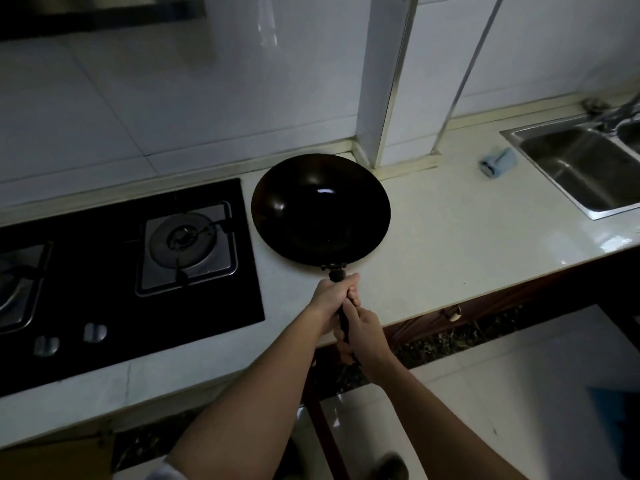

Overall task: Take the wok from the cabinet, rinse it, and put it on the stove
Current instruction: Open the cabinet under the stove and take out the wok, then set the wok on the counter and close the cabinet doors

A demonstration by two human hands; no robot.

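Observation:
A black round wok [320,211] is over the white countertop [450,244], just right of the black glass stove [104,271]. Its dark handle points toward me. My left hand [330,299] grips the handle close to the bowl. Behind it, my right hand [365,336] is closed around the handle's end. The nearest burner [187,242] lies left of the wok and carries nothing. I cannot tell whether the wok rests on the counter or hangs just above it.
A steel sink [585,168] with a faucet [620,114] sits at the far right. A small blue item [498,162] lies on the counter beside the sink. Two stove knobs [69,339] face the front edge. A white pillar [384,81] stands behind the wok.

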